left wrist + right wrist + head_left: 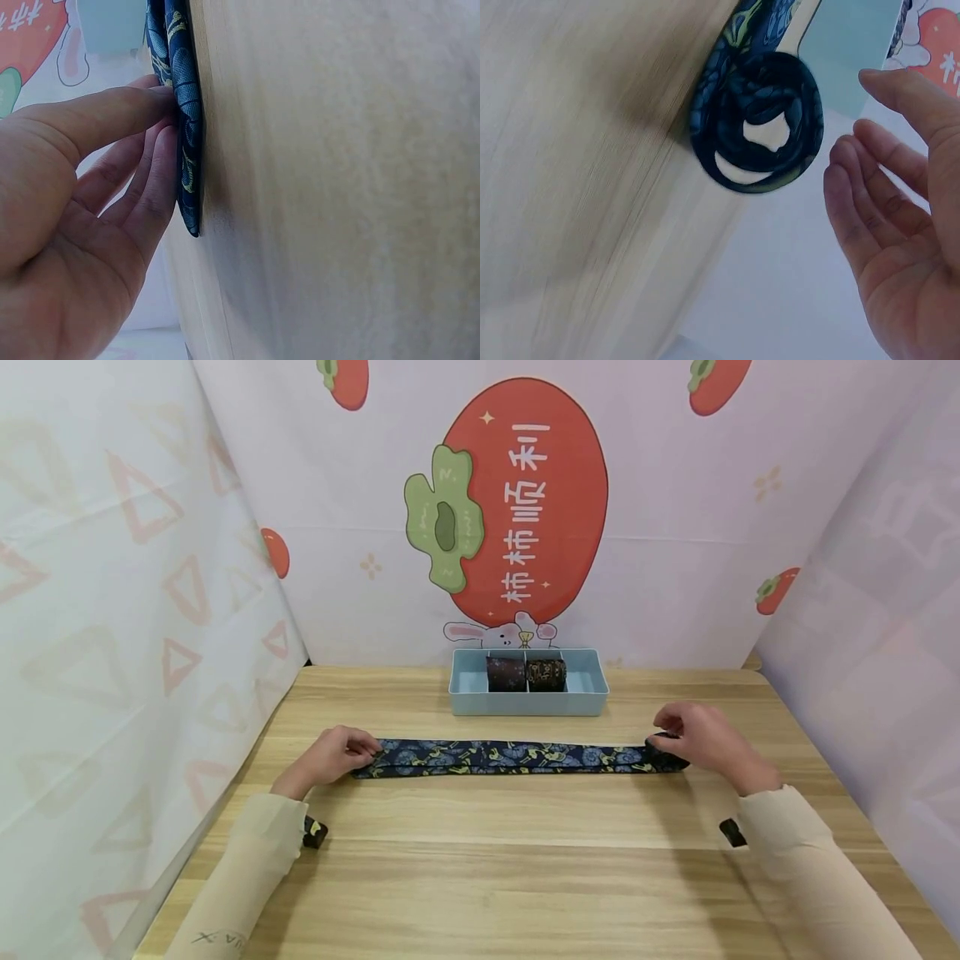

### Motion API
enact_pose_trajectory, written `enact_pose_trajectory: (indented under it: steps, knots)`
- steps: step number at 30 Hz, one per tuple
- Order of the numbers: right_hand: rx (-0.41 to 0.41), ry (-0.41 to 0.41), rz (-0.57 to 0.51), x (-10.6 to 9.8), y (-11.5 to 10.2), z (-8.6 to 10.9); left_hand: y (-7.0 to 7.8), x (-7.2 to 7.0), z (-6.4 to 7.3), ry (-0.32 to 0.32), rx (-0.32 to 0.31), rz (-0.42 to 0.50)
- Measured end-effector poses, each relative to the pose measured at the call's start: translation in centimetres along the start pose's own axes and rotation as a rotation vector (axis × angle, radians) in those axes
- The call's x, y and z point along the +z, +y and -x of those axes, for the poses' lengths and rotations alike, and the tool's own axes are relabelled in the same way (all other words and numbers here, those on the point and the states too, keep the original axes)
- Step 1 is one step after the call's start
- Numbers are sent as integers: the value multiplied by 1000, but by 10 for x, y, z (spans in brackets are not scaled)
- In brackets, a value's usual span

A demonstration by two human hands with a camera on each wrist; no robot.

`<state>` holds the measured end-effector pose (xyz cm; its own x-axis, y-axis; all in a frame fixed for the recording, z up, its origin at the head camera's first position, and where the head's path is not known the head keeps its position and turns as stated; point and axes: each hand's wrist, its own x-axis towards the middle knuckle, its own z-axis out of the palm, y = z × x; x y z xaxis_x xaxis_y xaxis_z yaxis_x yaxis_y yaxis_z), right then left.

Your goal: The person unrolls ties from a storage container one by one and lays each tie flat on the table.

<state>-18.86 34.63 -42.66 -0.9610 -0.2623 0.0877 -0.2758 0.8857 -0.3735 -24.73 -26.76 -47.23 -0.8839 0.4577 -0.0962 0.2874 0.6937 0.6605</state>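
Observation:
A navy necktie with blue and yellow motifs lies folded lengthwise across the wooden table. At its left end, my left hand pinches the edge; the left wrist view shows the thumb on one side and fingers behind. The right end is wound into a loose roll with gaps between its turns. My right hand hovers beside this roll. In the right wrist view its fingers are loosely bent, and space separates them from the roll.
Behind the necktie stands a light blue divided box. Its middle compartments hold two dark rolled pieces of patterned fabric, a purplish roll and a black and gold roll. Printed cloth walls enclose the table's back and sides.

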Motion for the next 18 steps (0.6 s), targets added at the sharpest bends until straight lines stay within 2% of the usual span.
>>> enact_pose_trajectory:
  steps: [6,14,18]
  knots:
    - [-58,-28,6,9,-4,-6,3,1,0,-6,-10,7]
    - [-29,21,9,9,11,-1,-8,-1,2,4,-9,-9]
    - [1,15,-4,5,17,3,-14,-6,4,19,-10,-26]
